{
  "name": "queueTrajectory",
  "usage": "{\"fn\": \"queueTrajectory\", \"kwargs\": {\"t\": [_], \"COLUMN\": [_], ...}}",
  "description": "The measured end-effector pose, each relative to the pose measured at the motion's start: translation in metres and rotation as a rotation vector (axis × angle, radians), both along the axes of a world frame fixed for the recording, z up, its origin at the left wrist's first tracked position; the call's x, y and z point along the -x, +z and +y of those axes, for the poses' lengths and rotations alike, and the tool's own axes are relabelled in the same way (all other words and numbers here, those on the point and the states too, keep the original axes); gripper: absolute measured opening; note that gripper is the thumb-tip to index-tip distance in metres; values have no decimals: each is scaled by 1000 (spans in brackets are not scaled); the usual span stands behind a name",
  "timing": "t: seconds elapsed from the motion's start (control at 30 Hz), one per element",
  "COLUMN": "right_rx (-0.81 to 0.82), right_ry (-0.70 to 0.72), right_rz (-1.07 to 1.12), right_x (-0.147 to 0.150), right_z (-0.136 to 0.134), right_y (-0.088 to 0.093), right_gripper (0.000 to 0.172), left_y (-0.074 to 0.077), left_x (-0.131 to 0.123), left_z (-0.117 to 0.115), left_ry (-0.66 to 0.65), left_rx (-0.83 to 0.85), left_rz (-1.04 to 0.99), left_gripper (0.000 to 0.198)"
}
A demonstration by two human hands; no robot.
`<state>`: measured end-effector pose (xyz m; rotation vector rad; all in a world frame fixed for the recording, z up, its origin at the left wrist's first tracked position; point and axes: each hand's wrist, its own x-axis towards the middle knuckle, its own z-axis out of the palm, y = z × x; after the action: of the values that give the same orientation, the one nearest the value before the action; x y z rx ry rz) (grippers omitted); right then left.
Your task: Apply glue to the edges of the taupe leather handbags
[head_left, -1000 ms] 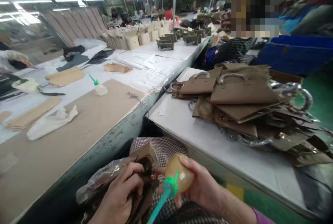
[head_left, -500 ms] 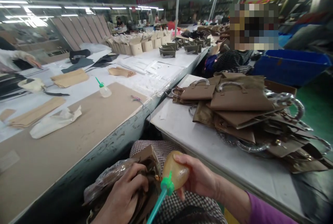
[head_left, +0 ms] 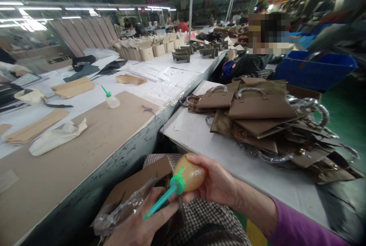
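My right hand (head_left: 219, 183) is closed round a squeeze bottle (head_left: 190, 173) of amber liquid, probably glue, with a green cap. Its long green nozzle slants down to the left, across the front of my left hand (head_left: 143, 221). That hand grips a brown handbag (head_left: 137, 179) on my lap; the bottle partly covers its fingers. Clear plastic wrap (head_left: 122, 208) bunches beside the left fingers. Under the bag and hands lies a checked cloth (head_left: 211, 215) over my lap.
A pile of brown handbags (head_left: 263, 105) with wrapped handles lies on the right table. On the left table are another green-tipped bottle (head_left: 113, 101), a cream cloth (head_left: 58, 137), tan strips (head_left: 37, 126) and thread snips (head_left: 147, 107). A person in stripes (head_left: 251, 65) sits beyond, near a blue bin (head_left: 317, 71).
The bag on my lap has turned, showing more of its flat brown panel. My left hand has shifted right, under the nozzle. The bottle has moved slightly up and left, tilting flatter.
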<state>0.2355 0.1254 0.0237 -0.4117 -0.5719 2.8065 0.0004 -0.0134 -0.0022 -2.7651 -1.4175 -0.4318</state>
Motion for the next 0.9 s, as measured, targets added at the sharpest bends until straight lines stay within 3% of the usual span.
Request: {"fn": "queueTrajectory", "kwargs": {"t": [0.13, 0.23, 0.37, 0.43, 0.57, 0.73, 0.9], "right_rx": [4, 20, -54, -87, -117, -187, -382], "right_ry": [-3, -18, -39, -83, -222, -381, -341], "right_rz": [22, 20, 38, 21, -155, -382, -391], "right_x": [10, 15, 11, 4, -11, -24, -30], "right_z": [0, -2, -2, -1, -2, -13, -20], "right_y": [12, 22, 30, 29, 17, -1, -12], "right_gripper": [47, 46, 53, 54, 51, 41, 34], "left_y": [-18, -21, -11, -5, 8, 32, 38], "left_x": [5, 7, 12, 18, 36, 59, 67], "left_z": [-5, -5, -4, -8, -17, -24, -30], "left_ry": [-28, -36, 245, 323, 347, 253, 235], "left_rx": [-153, -226, -130, -96, -91, 10, 81], "left_rz": [280, 231, -71, -166, -320, -352, -372], "left_gripper": [53, 37, 19, 12, 23, 27, 27]}}
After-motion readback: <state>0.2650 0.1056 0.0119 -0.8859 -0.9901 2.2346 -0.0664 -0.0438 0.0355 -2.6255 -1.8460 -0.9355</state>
